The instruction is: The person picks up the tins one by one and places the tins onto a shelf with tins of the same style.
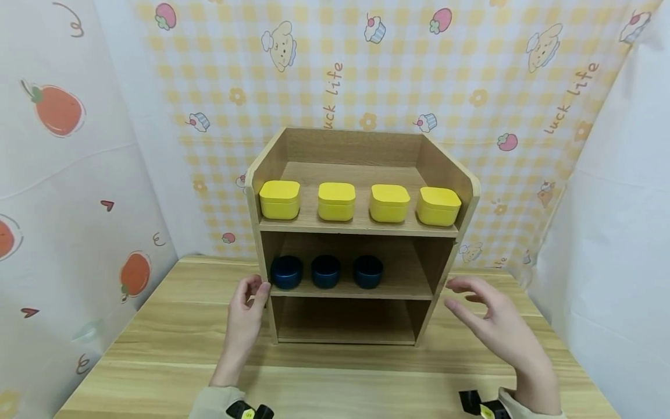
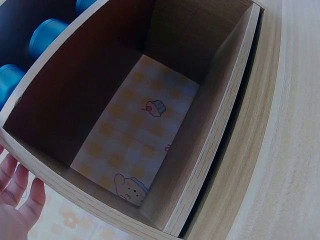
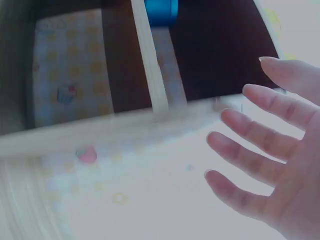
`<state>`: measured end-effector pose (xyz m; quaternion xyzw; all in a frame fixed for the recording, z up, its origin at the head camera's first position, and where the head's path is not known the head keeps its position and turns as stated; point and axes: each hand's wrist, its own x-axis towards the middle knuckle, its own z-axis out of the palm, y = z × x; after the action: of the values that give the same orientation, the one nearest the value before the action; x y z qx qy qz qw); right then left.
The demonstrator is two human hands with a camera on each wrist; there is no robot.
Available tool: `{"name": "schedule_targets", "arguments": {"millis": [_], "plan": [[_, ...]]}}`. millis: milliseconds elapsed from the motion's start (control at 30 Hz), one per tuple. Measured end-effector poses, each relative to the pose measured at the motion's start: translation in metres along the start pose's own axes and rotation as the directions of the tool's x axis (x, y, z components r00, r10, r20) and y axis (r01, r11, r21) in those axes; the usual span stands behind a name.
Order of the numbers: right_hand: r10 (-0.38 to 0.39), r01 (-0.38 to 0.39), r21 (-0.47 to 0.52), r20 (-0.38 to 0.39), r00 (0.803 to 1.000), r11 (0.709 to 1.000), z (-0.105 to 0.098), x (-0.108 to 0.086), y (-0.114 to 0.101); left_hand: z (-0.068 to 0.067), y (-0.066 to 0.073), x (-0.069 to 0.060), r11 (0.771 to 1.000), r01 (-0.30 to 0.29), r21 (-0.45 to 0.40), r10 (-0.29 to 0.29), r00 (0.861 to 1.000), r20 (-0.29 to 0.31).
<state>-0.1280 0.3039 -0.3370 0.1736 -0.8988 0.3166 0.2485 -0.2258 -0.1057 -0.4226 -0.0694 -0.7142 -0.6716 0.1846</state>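
A wooden shelf unit (image 1: 361,229) with three levels stands in front of me. My left hand (image 1: 246,311) is at the outside of its left side panel, fingertips at the panel's edge and fingers loosely bent; in the left wrist view the fingers (image 2: 35,200) appear to touch the outer face. Beside the right side panel my right hand (image 1: 497,323) hovers with its fingers spread, holding nothing; a gap shows between it and the panel. Several yellow lidded boxes (image 1: 337,202) line the top level. Three dark blue round containers (image 1: 325,272) sit on the middle level, toward the left.
The shelf unit stands on a wood-grain table (image 1: 335,384). Behind it hangs a yellow checked cloth (image 1: 366,75) with cartoon prints. White cloth walls (image 1: 68,174) close in the left and right sides. Black wrist cameras (image 1: 251,410) are strapped near both cuffs.
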Motion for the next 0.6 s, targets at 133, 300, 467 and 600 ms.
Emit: {"name": "schedule_targets", "arguments": {"millis": [133,300,467,600], "plan": [[0.185,-0.186,0.014,0.051,0.981,0.982,-0.008,-0.007,0.017,0.000,0.000,-0.001,1.000,-0.003,-0.006,0.003,1.000,-0.004],[0.266,-0.267,0.004,0.059,0.962,0.964,-0.012,-0.018,0.042,0.002,0.000,-0.001,1.000,0.002,-0.005,-0.002,1.000,0.004],[0.315,-0.315,-0.012,0.033,0.948,0.949,-0.017,-0.031,0.062,0.002,0.001,-0.001,1.000,0.002,-0.004,-0.002,1.000,0.009],[0.369,-0.368,-0.031,0.041,0.929,0.929,-0.022,-0.042,0.074,0.002,0.001,-0.001,1.000,-0.006,-0.007,0.006,1.000,0.003]]}}
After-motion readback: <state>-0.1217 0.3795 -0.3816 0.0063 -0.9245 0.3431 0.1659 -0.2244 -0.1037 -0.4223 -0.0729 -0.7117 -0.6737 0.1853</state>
